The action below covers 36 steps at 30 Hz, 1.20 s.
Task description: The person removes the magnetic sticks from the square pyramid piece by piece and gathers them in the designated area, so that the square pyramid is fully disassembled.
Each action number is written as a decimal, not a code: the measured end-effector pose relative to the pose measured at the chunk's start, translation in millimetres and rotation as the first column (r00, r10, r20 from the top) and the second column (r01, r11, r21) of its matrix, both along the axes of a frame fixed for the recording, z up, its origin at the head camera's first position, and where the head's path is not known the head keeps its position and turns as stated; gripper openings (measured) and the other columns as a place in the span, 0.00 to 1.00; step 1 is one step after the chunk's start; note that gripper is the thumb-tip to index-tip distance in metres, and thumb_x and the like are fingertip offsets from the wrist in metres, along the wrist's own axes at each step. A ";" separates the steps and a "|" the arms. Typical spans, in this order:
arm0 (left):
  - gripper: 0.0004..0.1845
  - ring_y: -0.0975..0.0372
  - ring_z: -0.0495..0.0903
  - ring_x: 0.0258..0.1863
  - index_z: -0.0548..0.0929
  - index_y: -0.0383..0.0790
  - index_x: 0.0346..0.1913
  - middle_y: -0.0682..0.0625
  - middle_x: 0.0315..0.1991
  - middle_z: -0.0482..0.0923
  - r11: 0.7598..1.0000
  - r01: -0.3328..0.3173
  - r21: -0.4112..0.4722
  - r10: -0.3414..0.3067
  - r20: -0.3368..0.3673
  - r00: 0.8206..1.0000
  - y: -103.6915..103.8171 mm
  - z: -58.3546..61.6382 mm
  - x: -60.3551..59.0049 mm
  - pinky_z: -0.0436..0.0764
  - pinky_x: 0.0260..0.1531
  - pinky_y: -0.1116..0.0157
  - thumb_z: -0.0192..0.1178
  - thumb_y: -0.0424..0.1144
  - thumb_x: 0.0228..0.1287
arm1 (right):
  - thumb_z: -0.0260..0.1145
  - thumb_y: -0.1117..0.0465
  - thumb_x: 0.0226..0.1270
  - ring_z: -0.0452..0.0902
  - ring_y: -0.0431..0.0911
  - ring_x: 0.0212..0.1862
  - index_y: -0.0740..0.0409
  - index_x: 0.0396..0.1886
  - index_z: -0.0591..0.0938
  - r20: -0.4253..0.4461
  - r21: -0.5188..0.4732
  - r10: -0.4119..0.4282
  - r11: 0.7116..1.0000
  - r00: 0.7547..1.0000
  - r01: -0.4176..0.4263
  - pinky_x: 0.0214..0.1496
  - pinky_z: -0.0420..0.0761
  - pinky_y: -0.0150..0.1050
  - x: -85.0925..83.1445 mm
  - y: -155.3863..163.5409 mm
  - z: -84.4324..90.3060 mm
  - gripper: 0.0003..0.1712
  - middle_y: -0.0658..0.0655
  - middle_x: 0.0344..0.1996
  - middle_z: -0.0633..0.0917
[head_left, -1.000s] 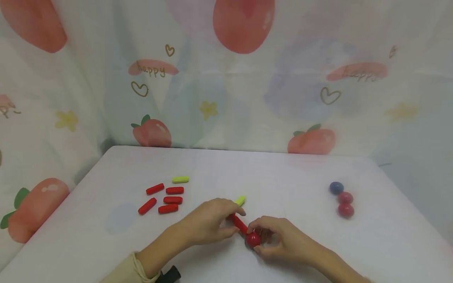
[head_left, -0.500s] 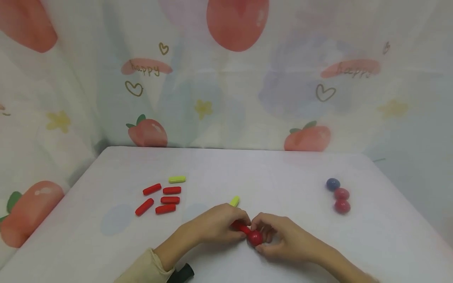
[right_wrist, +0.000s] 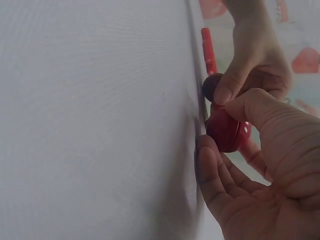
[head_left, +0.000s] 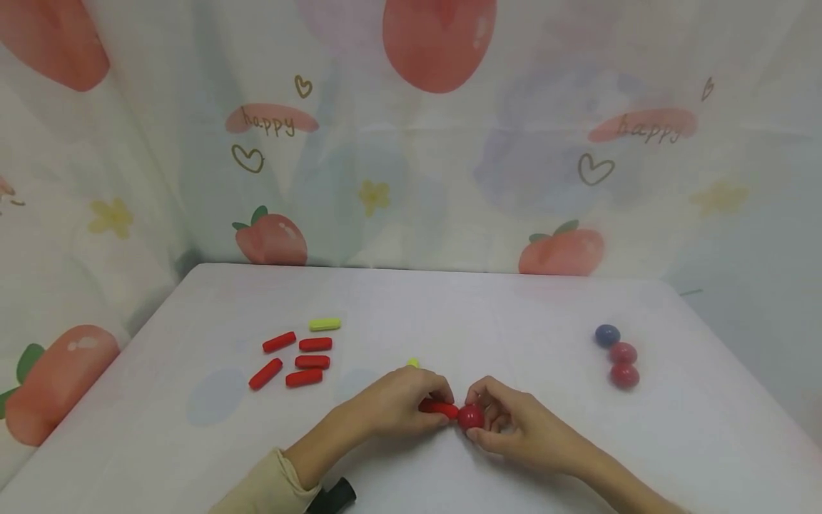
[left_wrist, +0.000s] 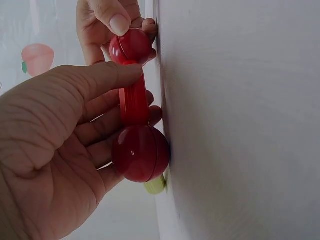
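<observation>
while both hands [head_left: 449,414] pinch the red rod [head_left: 439,407], bare table [head_left: 514,321] lies beyond.

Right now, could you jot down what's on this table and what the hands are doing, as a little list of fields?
left hand: grips a red rod that has a red ball at each end
right hand: pinches the red ball at the rod's end
hidden ball: second red ball, inside the left hand, seen from the left wrist
loose rods: five red ones and a yellow-green one, left of the hands
loose balls: one blue, two red, at the right
surface: white table
</observation>
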<state>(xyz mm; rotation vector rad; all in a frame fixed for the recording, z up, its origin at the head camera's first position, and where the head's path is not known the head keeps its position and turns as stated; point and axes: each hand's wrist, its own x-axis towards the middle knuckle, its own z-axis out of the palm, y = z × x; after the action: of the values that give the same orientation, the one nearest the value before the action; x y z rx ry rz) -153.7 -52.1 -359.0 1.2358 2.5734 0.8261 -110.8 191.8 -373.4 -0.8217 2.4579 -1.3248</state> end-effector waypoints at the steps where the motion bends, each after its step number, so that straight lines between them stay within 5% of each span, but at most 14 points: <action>1: 0.07 0.73 0.75 0.34 0.87 0.43 0.43 0.60 0.35 0.83 1.000 -0.005 0.000 0.005 0.000 1.000 0.4 0.1 0.3 0.76 0.39 0.78 0.72 0.35 0.63 | 0.72 0.57 0.68 0.79 0.39 0.35 0.50 0.51 0.76 0.001 0.001 -0.007 1.000 1.000 0.007 0.36 0.81 0.32 0.5 -0.1 0.1 0.17 0.46 0.32 0.82; 9: 0.07 0.70 0.74 0.32 0.86 0.47 0.41 0.62 0.31 0.79 0.991 -0.127 -0.031 0.127 0.025 0.992 -2.2 0.3 0.9 0.76 0.35 0.74 0.73 0.38 0.62 | 0.74 0.56 0.66 0.80 0.39 0.36 0.47 0.50 0.77 -0.011 0.038 -0.042 0.998 0.999 0.042 0.39 0.81 0.32 10.2 4.1 4.5 0.18 0.46 0.34 0.83; 18: 0.06 0.70 0.74 0.32 0.86 0.48 0.40 0.62 0.32 0.81 0.995 -0.102 -0.020 0.103 0.008 0.995 -2.7 2.2 0.8 0.76 0.36 0.74 0.73 0.38 0.62 | 0.76 0.56 0.64 0.81 0.38 0.39 0.50 0.50 0.77 -0.137 0.075 -0.206 0.973 0.969 0.218 0.44 0.83 0.30 11.9 38.6 10.8 0.20 0.45 0.41 0.84; 26: 0.06 0.71 0.74 0.33 0.86 0.48 0.39 0.62 0.33 0.82 0.997 -0.082 0.000 0.082 -0.009 0.997 -5.0 2.2 0.0 0.76 0.37 0.74 0.73 0.37 0.62 | 0.78 0.59 0.60 0.79 0.36 0.36 0.58 0.53 0.77 -0.176 0.203 -0.435 0.862 0.883 0.464 0.41 0.82 0.27 14.5 82.6 16.1 0.25 0.52 0.43 0.84; 32: 0.06 0.71 0.75 0.34 0.86 0.49 0.39 0.62 0.33 0.82 0.996 -0.086 0.002 0.086 -0.003 0.996 -5.8 4.0 0.2 0.77 0.40 0.73 0.73 0.37 0.62 | 0.78 0.56 0.62 0.81 0.38 0.37 0.59 0.55 0.77 -0.245 0.315 -0.499 0.770 0.831 0.555 0.38 0.81 0.24 12.9 118.5 21.1 0.27 0.54 0.44 0.86; 36: 0.06 0.70 0.75 0.35 0.86 0.48 0.40 0.63 0.33 0.82 0.996 -0.085 0.001 0.085 0.001 0.996 -5.4 5.3 0.7 0.77 0.40 0.73 0.73 0.38 0.62 | 0.75 0.54 0.65 0.84 0.49 0.43 0.61 0.58 0.75 -0.244 0.374 -0.541 0.713 0.805 0.593 0.40 0.84 0.30 8.1 143.3 26.4 0.28 0.59 0.48 0.85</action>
<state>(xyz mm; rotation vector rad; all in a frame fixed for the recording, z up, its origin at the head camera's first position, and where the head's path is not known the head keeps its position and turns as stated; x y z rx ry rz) -153.0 -57.5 -353.7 1.1328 2.6416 0.8437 -102.7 335.1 -347.0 -0.0084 3.0787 -0.7969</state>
